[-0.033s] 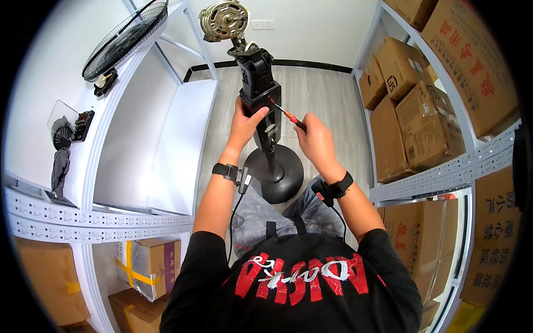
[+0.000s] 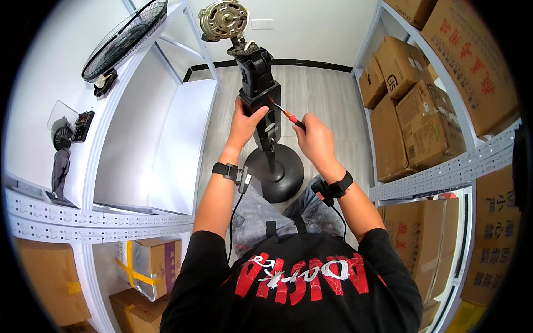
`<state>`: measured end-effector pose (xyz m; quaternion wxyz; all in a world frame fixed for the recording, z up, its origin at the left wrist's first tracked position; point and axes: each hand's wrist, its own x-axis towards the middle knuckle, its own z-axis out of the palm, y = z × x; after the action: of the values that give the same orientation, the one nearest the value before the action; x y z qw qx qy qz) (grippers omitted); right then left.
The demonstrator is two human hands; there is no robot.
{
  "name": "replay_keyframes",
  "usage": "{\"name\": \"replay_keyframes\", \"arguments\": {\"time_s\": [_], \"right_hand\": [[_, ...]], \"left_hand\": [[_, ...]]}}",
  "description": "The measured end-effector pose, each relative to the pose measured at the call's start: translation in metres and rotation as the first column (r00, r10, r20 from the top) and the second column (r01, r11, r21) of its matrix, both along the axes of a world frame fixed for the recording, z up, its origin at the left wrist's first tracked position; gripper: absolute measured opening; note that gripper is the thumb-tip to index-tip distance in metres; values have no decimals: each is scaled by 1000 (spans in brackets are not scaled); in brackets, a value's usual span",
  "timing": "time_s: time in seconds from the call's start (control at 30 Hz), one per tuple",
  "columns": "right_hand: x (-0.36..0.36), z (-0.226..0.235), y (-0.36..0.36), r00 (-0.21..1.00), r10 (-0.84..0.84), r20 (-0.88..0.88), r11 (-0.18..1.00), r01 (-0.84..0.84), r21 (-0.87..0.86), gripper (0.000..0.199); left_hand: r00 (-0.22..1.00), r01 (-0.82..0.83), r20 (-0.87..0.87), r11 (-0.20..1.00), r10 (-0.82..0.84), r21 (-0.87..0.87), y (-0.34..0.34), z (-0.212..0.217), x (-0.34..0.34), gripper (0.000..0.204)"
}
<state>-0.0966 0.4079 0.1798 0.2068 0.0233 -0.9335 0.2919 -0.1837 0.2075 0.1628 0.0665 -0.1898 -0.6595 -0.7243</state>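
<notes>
A pedestal fan without its blades and grille stands upright in front of me, its black housing on a pole above a round black base. On top sits the bare metal motor. My left hand is wrapped round the housing's left side, thumb across its front. In my right hand is a screwdriver with a red and black handle, held in closed fingers. It tilts up to the left, and its tip meets the housing's front near the upper edge. Whether a screw sits there is too small to tell.
On the left shelf lie a black fan grille, a small black part, a circuit board and a dark grey part. Cardboard boxes fill the right rack. More boxes stand low on the left.
</notes>
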Motion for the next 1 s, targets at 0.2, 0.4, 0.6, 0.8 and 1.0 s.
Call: {"name": "replay_keyframes", "arguments": {"time_s": [0.2, 0.4, 0.6, 0.8, 1.0], "right_hand": [[-3, 3, 0, 993, 1, 116, 998, 7, -63, 27], [-3, -4, 0, 993, 13, -120, 997, -22, -76, 28], [2, 4, -1, 1000, -6, -16, 1000, 6, -6, 22], [-1, 1, -5, 997, -32, 64, 998, 28, 52, 21], [0, -2, -3, 987, -5, -164, 1000, 1, -24, 18]], "left_hand": [[1000, -8, -23, 1000, 8, -7, 0, 1, 3, 54], [1000, -13, -23, 1000, 13, 3, 2, 1, 1, 54], [1000, -25, -5, 999, 25, -26, 1, -2, -1, 58], [1000, -16, 12, 1000, 16, 14, 0, -2, 3, 56], [999, -32, 9, 999, 32, 16, 3, 2, 5, 54]]}}
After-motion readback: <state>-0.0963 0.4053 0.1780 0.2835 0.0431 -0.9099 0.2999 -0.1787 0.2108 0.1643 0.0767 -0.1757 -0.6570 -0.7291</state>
